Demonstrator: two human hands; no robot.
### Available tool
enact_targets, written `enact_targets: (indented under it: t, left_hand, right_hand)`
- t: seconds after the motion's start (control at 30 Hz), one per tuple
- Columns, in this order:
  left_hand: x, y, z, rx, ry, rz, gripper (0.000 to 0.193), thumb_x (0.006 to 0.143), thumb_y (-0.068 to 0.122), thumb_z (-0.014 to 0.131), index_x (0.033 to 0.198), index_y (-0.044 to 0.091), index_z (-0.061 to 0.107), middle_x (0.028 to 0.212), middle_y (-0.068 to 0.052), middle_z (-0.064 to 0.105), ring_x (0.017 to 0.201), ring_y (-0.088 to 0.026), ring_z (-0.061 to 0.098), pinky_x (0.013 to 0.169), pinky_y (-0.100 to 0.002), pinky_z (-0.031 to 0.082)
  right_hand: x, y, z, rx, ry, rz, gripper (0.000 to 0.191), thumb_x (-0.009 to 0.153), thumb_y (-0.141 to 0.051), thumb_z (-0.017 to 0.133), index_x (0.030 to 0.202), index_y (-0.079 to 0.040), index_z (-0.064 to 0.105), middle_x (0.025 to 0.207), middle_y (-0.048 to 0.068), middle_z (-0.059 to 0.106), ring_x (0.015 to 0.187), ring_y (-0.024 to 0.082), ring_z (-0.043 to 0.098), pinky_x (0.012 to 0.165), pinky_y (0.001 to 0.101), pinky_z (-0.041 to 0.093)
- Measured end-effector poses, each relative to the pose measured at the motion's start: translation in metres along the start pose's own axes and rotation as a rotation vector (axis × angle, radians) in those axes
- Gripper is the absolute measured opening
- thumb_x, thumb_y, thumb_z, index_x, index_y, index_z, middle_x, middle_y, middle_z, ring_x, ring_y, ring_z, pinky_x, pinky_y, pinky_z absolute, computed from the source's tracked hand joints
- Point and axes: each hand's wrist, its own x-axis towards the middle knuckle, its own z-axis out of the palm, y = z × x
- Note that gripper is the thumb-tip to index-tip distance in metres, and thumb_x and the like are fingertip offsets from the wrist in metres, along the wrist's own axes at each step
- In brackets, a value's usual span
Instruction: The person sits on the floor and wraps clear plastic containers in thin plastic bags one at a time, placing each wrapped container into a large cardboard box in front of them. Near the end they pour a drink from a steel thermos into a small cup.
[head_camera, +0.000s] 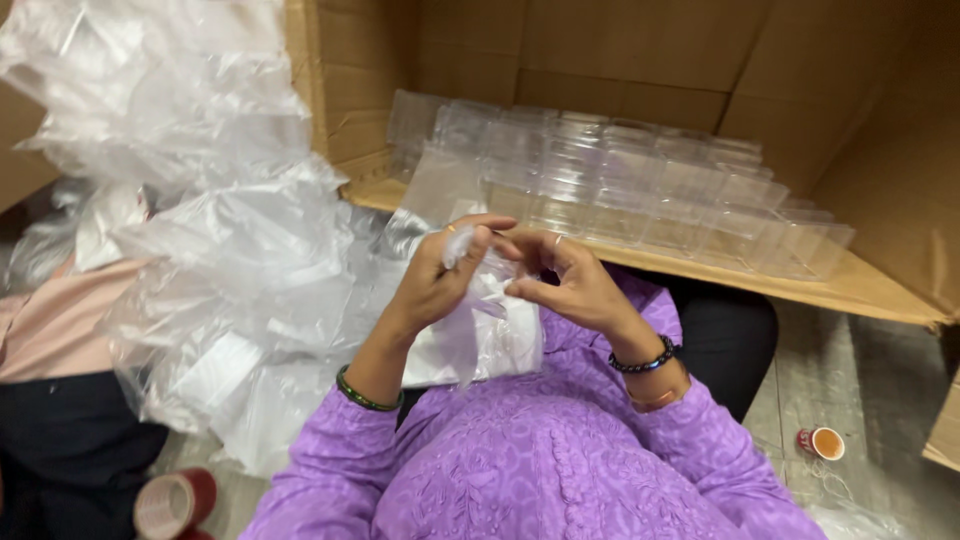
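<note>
I saw the left hand (432, 282) and right hand (568, 282) both pinched shut on a clear bag (478, 325) over the lap. Clear boxes (640, 195) (stacked) sat in the carton (880, 285) just beyond, loose bags (215, 230) heaped left

Left hand (432, 280) and right hand (570, 285) raised together, fingers (478, 243) curled

1 head-worn camera looks steeply down, close over the lap, facing an open cardboard box (880, 290).

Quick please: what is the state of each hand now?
Left hand: closed, gripping a clear plastic bag.
Right hand: fingers pinching the same bag's edge.
</note>
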Motion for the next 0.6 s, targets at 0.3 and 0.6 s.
enact_targets:
  t: [0.3,0.6]
  left_hand:
    - [0.011,-0.025,0.015,-0.439,-0.202,-0.274,0.046,0.113,0.037,0.044,0.12,-0.002,0.068,0.074,-0.002,0.065,0.073,-0.011,0.065,0.069,-0.03,0.055]
    - [0.022,-0.035,-0.016,0.112,0.092,-0.192,0.029,0.111,0.021,0.05,0.115,0.0,0.069,0.072,-0.002,0.064,0.07,-0.012,0.063,0.065,-0.028,0.051]
  right_hand:
    - [0.006,-0.013,-0.033,-0.337,0.16,-0.406,0.043,0.084,-0.009,0.072,0.123,-0.001,0.056,0.152,0.022,0.042,0.146,0.03,0.038,0.12,0.0442,0.031]
    - [0.009,-0.002,-0.054,-0.595,0.208,-0.216,0.017,0.084,-0.006,0.08,0.1,-0.006,0.074,0.134,0.014,0.069,0.127,0.031,0.065,0.107,0.0433,0.053]
